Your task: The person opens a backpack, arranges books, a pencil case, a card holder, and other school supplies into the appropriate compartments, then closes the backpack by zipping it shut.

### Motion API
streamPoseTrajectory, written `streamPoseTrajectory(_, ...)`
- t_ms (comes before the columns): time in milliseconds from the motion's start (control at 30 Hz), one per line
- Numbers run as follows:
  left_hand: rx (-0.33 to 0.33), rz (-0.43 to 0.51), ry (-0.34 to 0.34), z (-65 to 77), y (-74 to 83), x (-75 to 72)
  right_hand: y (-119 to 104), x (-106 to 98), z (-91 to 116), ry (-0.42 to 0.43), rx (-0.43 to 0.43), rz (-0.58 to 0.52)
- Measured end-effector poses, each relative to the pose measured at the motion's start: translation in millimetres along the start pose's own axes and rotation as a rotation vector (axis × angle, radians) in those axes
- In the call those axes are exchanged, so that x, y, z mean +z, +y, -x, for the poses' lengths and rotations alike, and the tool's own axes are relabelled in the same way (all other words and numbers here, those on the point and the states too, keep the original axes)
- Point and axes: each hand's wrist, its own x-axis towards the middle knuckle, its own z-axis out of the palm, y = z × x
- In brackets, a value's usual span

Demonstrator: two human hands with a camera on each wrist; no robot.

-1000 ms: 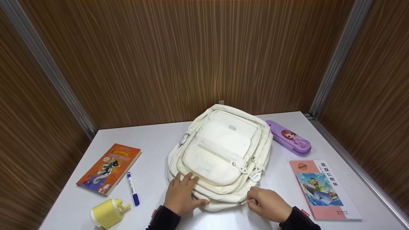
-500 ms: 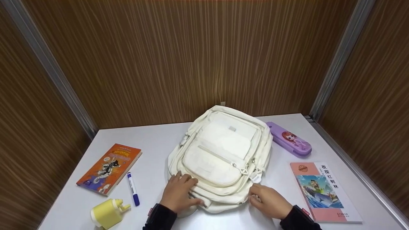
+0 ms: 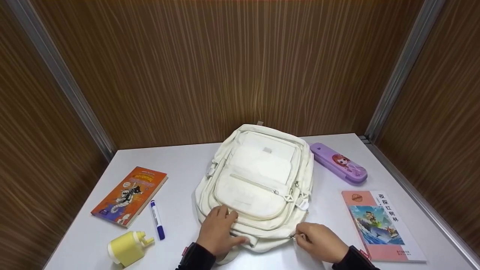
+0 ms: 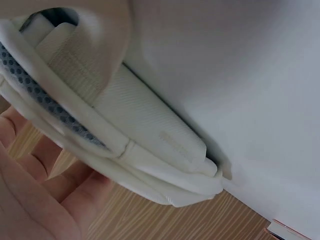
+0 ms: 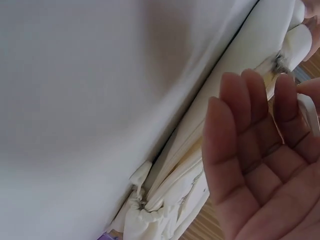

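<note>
A cream backpack lies front side up on the white table, its bottom facing me. My left hand holds its lower left edge, fingers over the front and thumb beside the bottom seam. In the left wrist view those fingers reach past the backpack's side, near a grey mesh strip. At the lower right corner my right hand pinches a zipper pull between thumb and curled forefinger. The white pull shows at the thumb in the right wrist view. Part of the zipper is hidden by the fingers.
Left of the backpack lie an orange book, a blue-capped marker and a yellow bottle-like object. To the right are a purple pencil case and a pink-and-white book. Wood-grain panels enclose the table's back and sides.
The backpack's upper part has shifted slightly left, exposing more of the pencil case. My right hand has moved a little right with the zipper pull; a strap end now shows below my left hand.
</note>
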Motion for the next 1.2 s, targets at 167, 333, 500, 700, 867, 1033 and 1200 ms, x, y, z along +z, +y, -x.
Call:
streamPoseTrajectory(167,-0.026,-0.032,0.038,1.0,7.8,4.1,-9.5,4.0,2.5,-0.024,-0.068,-0.026)
streamPoseTrajectory(333,-0.059,-0.060,0.064,0.8,15.1,5.4,-17.7,6.2,1.8,-0.023,-0.096,0.012)
streamPoseTrajectory(500,-0.078,-0.096,0.097,1.9,22.9,8.1,-27.9,10.8,0.0,0.006,-0.106,0.068)
streamPoseTrajectory(700,-0.115,-0.118,0.121,0.4,37.1,12.5,-40.1,19.0,-5.3,0.108,-0.130,0.177)
streamPoseTrajectory(867,-0.152,-0.162,0.155,-0.8,54.0,16.6,-45.8,24.3,-8.4,0.178,-0.113,0.243)
streamPoseTrajectory(1033,-0.190,-0.230,0.169,-2.1,73.6,20.4,-49.6,28.1,-11.5,0.228,-0.082,0.283)
streamPoseTrajectory(1200,-0.177,-0.263,0.129,-1.6,84.2,18.6,-48.1,25.7,-9.6,0.239,-0.032,0.268)
